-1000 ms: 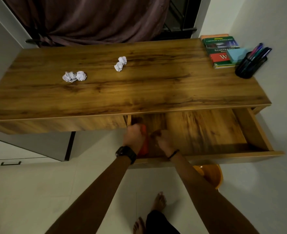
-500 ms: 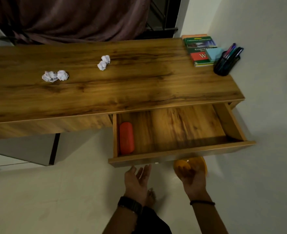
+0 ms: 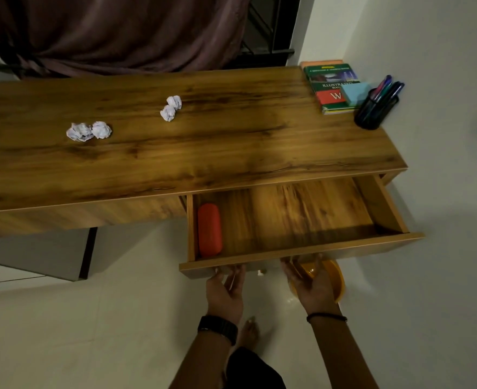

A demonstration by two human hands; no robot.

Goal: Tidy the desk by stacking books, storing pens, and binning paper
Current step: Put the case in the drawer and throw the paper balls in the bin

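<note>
The wooden desk (image 3: 231, 153) has its drawer (image 3: 301, 249) pulled out at the front right. An orange-red case (image 3: 209, 230) lies along the drawer's left side. My left hand (image 3: 226, 290) and my right hand (image 3: 311, 284) reach up to the underside of the drawer front, fingers spread, holding nothing. Two pairs of crumpled paper balls sit on the desk: one at the left (image 3: 89, 131), one near the middle (image 3: 171, 108). At the back right stands a stack of books (image 3: 331, 85) with a blue sticky-note pad (image 3: 354, 93) on it, beside a black pen holder (image 3: 375, 110) full of pens.
An orange bin (image 3: 336, 282) stands on the pale floor under the drawer, partly behind my right hand. A white wall runs along the right. A dark curtain (image 3: 113, 32) hangs behind the desk. A grey cabinet (image 3: 35, 254) sits below the desk's left part. My bare foot (image 3: 248, 329) is beneath.
My hands left the case in the drawer, pulled back below it, then rose to the drawer front. The camera view has shifted slightly left.
</note>
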